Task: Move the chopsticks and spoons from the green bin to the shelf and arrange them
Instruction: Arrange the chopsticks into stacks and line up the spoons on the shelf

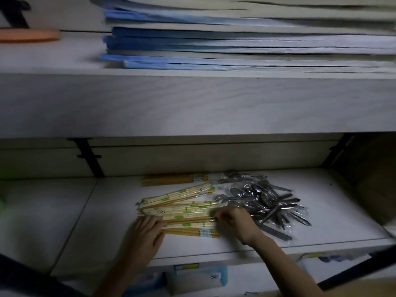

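Several packs of wrapped bamboo chopsticks (pixel 182 207) lie side by side on the white lower shelf (pixel 334 217). One more chopstick pack (pixel 173 180) rests further back by the wall. To their right lies a loose heap of metal spoons in clear wrappers (pixel 267 202). My left hand (pixel 145 232) presses on the left ends of the chopstick packs. My right hand (pixel 233 221) grips their right ends, close to the spoons. The green bin itself is out of view except for a green blur at the far left edge (pixel 2 202).
An upper shelf board (pixel 192 103) overhangs the work area, carrying a stack of blue and white flat packets (pixel 235 39) and an orange object (pixel 30 35). Black brackets (pixel 90 157) stand at the back wall. Tissue packs (pixel 199 277) sit below the shelf.
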Demonstrator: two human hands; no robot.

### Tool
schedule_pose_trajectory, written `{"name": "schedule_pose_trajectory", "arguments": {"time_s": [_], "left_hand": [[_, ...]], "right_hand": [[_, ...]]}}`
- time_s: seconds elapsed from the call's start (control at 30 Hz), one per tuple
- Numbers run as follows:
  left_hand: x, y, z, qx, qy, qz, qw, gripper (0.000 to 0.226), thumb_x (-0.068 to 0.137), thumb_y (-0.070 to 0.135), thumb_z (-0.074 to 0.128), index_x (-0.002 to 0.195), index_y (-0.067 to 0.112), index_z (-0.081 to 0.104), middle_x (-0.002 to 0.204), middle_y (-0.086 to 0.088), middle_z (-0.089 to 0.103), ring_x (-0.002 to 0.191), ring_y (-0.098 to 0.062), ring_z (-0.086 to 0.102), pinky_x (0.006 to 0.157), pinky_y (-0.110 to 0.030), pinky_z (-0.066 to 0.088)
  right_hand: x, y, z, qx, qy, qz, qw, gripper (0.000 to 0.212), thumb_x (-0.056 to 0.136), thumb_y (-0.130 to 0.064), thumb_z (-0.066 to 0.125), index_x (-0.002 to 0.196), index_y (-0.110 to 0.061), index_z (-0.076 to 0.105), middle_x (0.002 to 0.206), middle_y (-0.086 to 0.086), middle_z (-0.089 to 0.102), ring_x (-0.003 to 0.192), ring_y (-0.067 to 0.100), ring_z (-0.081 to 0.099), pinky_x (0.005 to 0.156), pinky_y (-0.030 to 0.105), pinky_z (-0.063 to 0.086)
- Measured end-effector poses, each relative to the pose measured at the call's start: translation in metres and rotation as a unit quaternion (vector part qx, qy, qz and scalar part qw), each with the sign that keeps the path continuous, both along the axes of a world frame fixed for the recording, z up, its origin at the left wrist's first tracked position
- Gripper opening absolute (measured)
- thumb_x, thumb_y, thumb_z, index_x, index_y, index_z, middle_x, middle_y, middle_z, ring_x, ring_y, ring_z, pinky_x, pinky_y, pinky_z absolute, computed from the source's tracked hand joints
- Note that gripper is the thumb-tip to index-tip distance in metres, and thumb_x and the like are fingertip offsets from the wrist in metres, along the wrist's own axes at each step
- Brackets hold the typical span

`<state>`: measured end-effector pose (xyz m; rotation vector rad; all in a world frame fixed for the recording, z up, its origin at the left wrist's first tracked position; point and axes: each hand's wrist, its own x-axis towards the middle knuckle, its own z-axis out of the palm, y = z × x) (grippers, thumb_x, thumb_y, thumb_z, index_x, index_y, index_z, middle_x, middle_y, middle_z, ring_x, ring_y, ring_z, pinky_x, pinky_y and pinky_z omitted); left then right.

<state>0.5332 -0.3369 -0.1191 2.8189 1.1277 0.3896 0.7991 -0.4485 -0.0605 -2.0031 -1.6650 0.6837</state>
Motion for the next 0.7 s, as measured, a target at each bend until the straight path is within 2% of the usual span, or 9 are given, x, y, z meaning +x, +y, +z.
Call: {"name": "schedule_pose_trajectory", "arguments": {"time_s": [0.1, 0.23, 0.33, 0.4, 0.5, 0.57, 0.63, 0.7], "left_hand": [[-0.001, -0.002, 0.003, 0.000, -0.008, 0.018, 1.000, 0.029, 0.081, 0.033, 0.037, 0.092, 0.030, 0.064, 0.093, 0.010, 0.063, 0.085, -0.011, 0.061, 0.070, -0.028, 0.053], [0.001, -0.005, 0.008, -0.021, -0.018, 0.038, 0.999, 0.027, 0.081, 0.030, 0.037, 0.091, 0.031, 0.062, 0.091, 0.011, 0.062, 0.082, -0.009, 0.061, 0.069, -0.027, 0.053], [0.001, -0.004, 0.008, -0.031, -0.026, 0.049, 0.998, 0.014, 0.079, 0.025, 0.058, 0.092, 0.031, 0.062, 0.092, 0.011, 0.061, 0.085, -0.009, 0.060, 0.072, -0.027, 0.051], [0.001, -0.006, 0.011, -0.040, -0.036, 0.068, 0.996, 0.022, 0.073, 0.021, 0.070, 0.093, 0.028, 0.063, 0.092, 0.009, 0.062, 0.085, -0.012, 0.060, 0.073, -0.028, 0.052], [0.000, -0.010, 0.017, -0.052, -0.093, 0.122, 0.987, 0.025, 0.070, 0.017, 0.075, 0.091, 0.021, 0.064, 0.088, 0.005, 0.063, 0.079, -0.013, 0.059, 0.069, -0.025, 0.051], [0.001, -0.016, 0.025, -0.088, -0.166, 0.153, 0.970, 0.012, 0.076, 0.016, 0.071, 0.080, 0.020, 0.060, 0.075, 0.006, 0.059, 0.067, -0.009, 0.054, 0.062, -0.017, 0.044], [0.007, -0.023, 0.031, -0.159, -0.238, 0.182, 0.941, 0.019, 0.085, 0.020, 0.063, 0.067, 0.020, 0.057, 0.059, 0.008, 0.052, 0.054, -0.004, 0.048, 0.053, -0.015, 0.038], [0.015, -0.030, 0.034, -0.256, -0.265, 0.184, 0.911, 0.029, 0.089, 0.024, 0.057, 0.061, 0.017, 0.060, 0.051, 0.006, 0.051, 0.047, -0.005, 0.048, 0.052, -0.018, 0.038]], "right_hand": [[-0.008, 0.013, -0.009, -0.026, -0.088, 0.052, 0.994, 0.017, 0.084, -0.019, 0.059, 0.098, -0.024, 0.067, 0.112, -0.003, 0.067, 0.099, 0.017, 0.063, 0.088, 0.033, 0.051], [-0.017, 0.017, -0.005, -0.049, -0.188, 0.092, 0.977, 0.022, 0.089, -0.029, 0.054, 0.110, -0.027, 0.060, 0.119, -0.002, 0.062, 0.108, 0.018, 0.058, 0.089, 0.032, 0.048], [-0.022, 0.020, 0.001, -0.055, -0.248, 0.119, 0.960, 0.026, 0.093, -0.032, 0.047, 0.116, -0.020, 0.055, 0.122, 0.003, 0.058, 0.108, 0.022, 0.057, 0.088, 0.035, 0.046], [-0.026, 0.022, 0.004, -0.057, -0.271, 0.128, 0.952, 0.030, 0.097, -0.030, 0.039, 0.121, -0.014, 0.050, 0.123, 0.009, 0.056, 0.108, 0.025, 0.057, 0.085, 0.035, 0.045], [-0.027, 0.021, 0.003, -0.058, -0.244, 0.119, 0.961, 0.032, 0.099, -0.026, 0.035, 0.127, -0.013, 0.043, 0.128, 0.010, 0.051, 0.110, 0.026, 0.055, 0.088, 0.037, 0.043], [-0.026, 0.018, 0.002, -0.052, -0.182, 0.099, 0.977, 0.031, 0.098, -0.027, 0.035, 0.127, -0.017, 0.041, 0.129, 0.008, 0.050, 0.108, 0.026, 0.055, 0.087, 0.036, 0.043], [-0.028, 0.016, 0.002, -0.040, -0.119, 0.080, 0.989, 0.026, 0.097, -0.027, 0.039, 0.121, -0.019, 0.043, 0.128, 0.006, 0.052, 0.106, 0.025, 0.056, 0.084, 0.033, 0.042], [-0.033, 0.017, 0.001, -0.026, -0.070, 0.085, 0.994, 0.010, 0.096, -0.025, 0.040, 0.106, -0.022, 0.042, 0.123, 0.007, 0.055, 0.096, 0.021, 0.055, 0.078, 0.030, 0.040]]}}
